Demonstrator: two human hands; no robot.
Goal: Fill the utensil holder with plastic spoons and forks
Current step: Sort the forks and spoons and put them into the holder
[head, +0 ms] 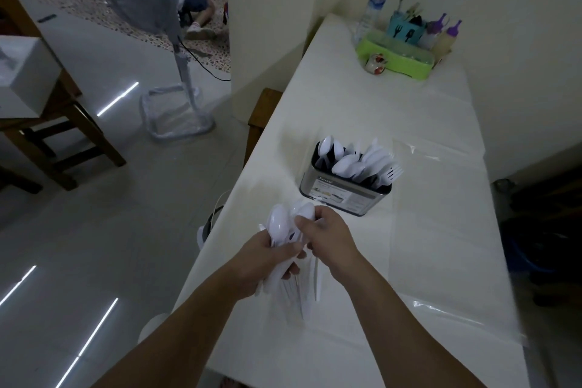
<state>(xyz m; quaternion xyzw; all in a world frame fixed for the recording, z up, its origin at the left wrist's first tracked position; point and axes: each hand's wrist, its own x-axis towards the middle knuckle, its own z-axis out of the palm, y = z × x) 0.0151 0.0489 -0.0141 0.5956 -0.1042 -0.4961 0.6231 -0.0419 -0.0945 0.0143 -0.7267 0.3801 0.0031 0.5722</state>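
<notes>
Here two hands (271,257) (327,239) grip spoon bundle (280,224) — one holder (343,189).

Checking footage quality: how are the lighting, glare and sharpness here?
Head view: dim overall; glare streaks on the floor and the table covering; wide-angle bending at the edges; spoons in both hands slightly blurred; utensil holder fairly sharp.

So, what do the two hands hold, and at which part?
The left hand grips a bundle of white plastic spoons around the handles, bowls up. The right hand pinches the bundle just below the bowls.
</notes>
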